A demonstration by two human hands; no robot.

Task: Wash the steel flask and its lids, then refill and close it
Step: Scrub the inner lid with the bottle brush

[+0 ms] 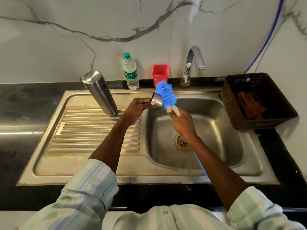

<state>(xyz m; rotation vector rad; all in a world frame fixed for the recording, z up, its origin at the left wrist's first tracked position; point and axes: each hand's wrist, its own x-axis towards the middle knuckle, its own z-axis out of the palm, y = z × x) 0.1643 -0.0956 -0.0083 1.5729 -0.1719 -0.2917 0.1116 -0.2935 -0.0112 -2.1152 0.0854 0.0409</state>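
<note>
The steel flask [99, 93] stands upside down on the ribbed drainboard [93, 135], left of the basin. My left hand [136, 110] grips a small steel lid [157, 101] above the basin's left rim. My right hand [181, 123] holds the handle of a blue bottle brush [166, 94], whose bristles press against the lid. The brush's blue handle end shows below my right forearm.
A steel sink basin [216, 130] with a drain lies under my hands. Behind it stand a plastic water bottle [130, 72], a red cup [160, 73] and a tap [192, 63]. A brown basket [255, 100] holding a checked cloth sits at the right.
</note>
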